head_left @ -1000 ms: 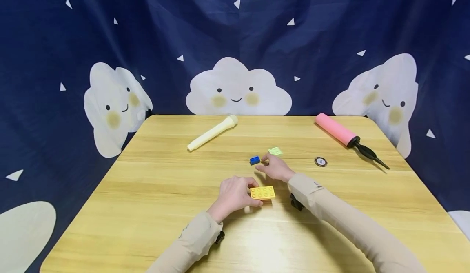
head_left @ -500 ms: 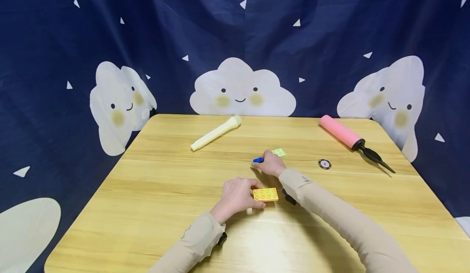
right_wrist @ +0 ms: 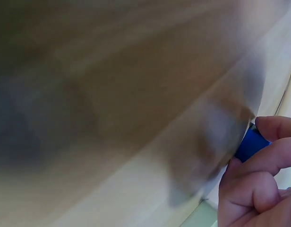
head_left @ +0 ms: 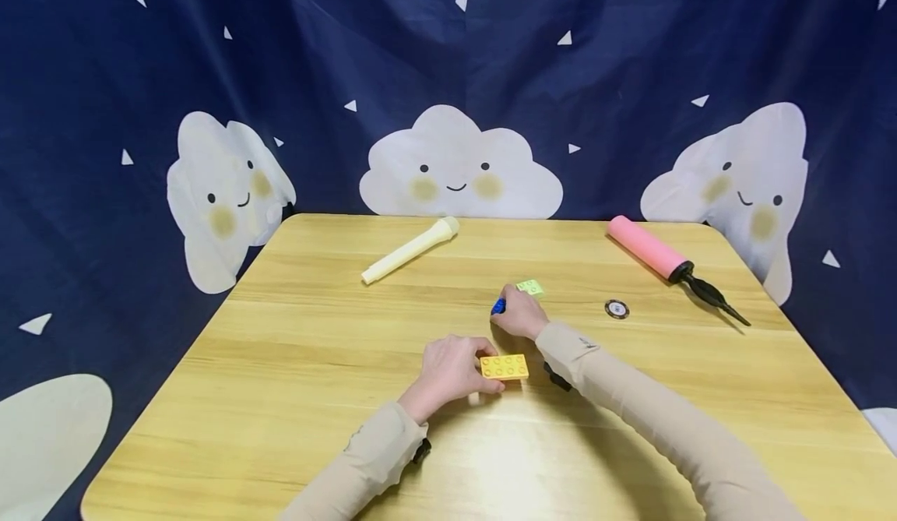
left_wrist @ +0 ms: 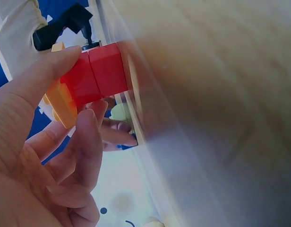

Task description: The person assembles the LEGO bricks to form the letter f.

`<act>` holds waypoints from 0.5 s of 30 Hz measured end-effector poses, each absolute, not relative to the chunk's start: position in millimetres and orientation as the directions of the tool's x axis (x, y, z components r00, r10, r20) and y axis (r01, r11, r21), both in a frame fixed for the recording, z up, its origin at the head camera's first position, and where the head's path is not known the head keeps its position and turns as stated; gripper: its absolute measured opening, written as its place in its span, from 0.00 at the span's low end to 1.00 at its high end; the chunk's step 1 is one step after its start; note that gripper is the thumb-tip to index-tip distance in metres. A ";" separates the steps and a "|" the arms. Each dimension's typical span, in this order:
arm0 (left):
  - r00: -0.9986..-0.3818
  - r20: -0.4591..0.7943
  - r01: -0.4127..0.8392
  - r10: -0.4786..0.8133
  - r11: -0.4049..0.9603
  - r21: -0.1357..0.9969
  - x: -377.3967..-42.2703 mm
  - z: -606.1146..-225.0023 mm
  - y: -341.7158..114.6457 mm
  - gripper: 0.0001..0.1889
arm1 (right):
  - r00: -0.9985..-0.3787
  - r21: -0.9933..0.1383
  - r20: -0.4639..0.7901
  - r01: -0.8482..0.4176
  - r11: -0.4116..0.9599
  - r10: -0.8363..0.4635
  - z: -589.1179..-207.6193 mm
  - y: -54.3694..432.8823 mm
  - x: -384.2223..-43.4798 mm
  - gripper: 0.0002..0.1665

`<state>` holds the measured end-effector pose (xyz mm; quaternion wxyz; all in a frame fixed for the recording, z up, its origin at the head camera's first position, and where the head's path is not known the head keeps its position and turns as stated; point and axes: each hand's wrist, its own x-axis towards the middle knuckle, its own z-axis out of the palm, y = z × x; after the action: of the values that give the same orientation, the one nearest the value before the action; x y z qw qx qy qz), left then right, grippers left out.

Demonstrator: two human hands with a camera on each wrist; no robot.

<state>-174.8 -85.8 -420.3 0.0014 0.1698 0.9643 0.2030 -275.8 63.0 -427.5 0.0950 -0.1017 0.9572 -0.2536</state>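
Note:
My left hand (head_left: 452,369) grips a small stack of toy building bricks. In the head view its top, a yellow eight-stud brick (head_left: 504,367), faces up. The left wrist view shows red bricks (left_wrist: 107,68) joined beneath that piece, between thumb and fingers. Farther out, my right hand (head_left: 522,312) pinches a small blue brick (head_left: 498,306) near the tabletop. The same blue brick (right_wrist: 252,144) shows between thumb and fingers in the right wrist view. Just behind the right hand lies a light green brick (head_left: 530,287), partly covered by it.
A cream toy microphone (head_left: 409,251) lies at the back of the wooden table (head_left: 280,365). On the right are a pink hand pump (head_left: 648,248) with a black nozzle and a round chip (head_left: 617,309). A dark blue curtain (head_left: 315,54) with clouds hangs behind.
My right hand has moved left onto the blue brick and taken hold of it; the brick has turned in the fingers. The left hand keeps its grip on the stack, nearly still.

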 end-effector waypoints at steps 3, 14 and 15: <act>-0.944 0.060 0.321 0.325 0.858 0.401 -175.2 -418.8 -86.3 0.19 | -0.956 -0.506 -0.131 -0.164 0.847 -0.264 -427.0 68.7 -273.8 0.21; -0.947 0.045 0.310 0.319 0.862 0.401 -174.2 -416.1 -85.6 0.19 | -0.902 -0.605 -0.170 -0.222 0.765 -0.397 -410.2 89.7 -255.2 0.19; -0.946 0.044 0.310 0.320 0.861 0.404 -174.2 -416.1 -85.6 0.19 | -0.893 -0.618 -0.170 -0.232 0.751 -0.416 -407.0 91.0 -252.9 0.19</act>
<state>-174.2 -85.6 -416.1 0.0123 0.1631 0.9645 0.2071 -252.9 91.0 -407.0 0.1502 -0.1754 0.9235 -0.3062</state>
